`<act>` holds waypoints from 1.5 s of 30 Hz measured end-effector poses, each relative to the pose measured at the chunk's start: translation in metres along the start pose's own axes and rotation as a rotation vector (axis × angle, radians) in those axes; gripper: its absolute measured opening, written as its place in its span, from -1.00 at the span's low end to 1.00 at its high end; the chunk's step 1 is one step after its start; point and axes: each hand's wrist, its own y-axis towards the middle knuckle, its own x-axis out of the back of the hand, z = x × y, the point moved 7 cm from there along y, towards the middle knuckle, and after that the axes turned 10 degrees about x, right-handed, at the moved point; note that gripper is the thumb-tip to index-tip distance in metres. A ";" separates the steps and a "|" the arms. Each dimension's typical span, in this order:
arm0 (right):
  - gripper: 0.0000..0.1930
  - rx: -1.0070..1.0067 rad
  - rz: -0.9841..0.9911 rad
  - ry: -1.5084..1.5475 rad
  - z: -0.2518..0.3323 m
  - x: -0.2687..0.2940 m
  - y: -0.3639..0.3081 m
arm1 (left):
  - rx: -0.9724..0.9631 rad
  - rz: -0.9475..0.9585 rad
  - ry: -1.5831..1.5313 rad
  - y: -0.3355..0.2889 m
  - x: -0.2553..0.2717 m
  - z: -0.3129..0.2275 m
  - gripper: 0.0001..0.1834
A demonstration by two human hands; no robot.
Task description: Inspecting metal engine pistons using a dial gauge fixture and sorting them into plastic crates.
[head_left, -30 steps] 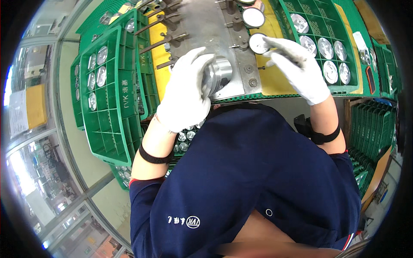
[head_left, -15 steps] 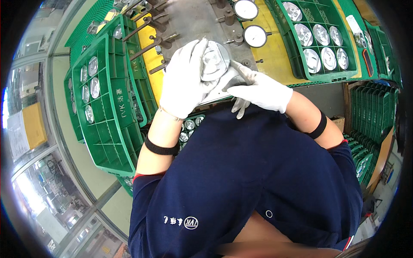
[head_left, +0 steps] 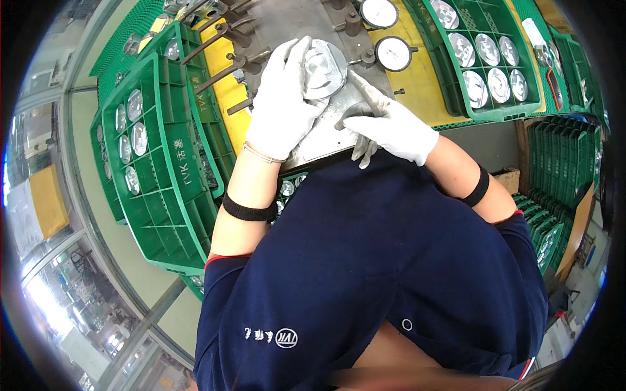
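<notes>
My left hand [head_left: 282, 107], in a white glove, grips a silver piston [head_left: 325, 70] by its left side, with the round recessed crown facing up. My right hand [head_left: 399, 130], gloved too, has its thumb and index finger around a grey curved metal piece [head_left: 356, 112], partly hidden by the hand. Its index fingertip lies close to the piston's right edge. Below both hands is a pale metal plate [head_left: 319, 144] at the bench's near edge.
Two dial gauges [head_left: 393, 53] stand on the grey metal bench top [head_left: 283, 23], with rods on posts [head_left: 239, 63] at its left. A green divided crate [head_left: 171, 124] of pistons is at left, another green crate [head_left: 450, 98] at right. Stacked green crates [head_left: 562, 153] stand farther right.
My left hand has carried the piston slightly farther from my body, widening the gap to the grey piece. My right hand has stayed nearly in place.
</notes>
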 end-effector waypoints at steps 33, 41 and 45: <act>-0.01 -0.093 -0.804 -1.542 0.148 0.406 0.035 | 0.539 -0.094 0.330 -0.101 0.171 0.002 -0.42; -0.21 -0.338 -0.716 -1.888 0.145 0.411 0.043 | 0.928 -0.050 0.793 -0.123 0.291 0.166 -0.42; -0.31 -0.192 -0.605 -1.870 0.145 0.393 0.017 | 0.782 0.144 0.844 -0.114 0.291 0.266 -0.39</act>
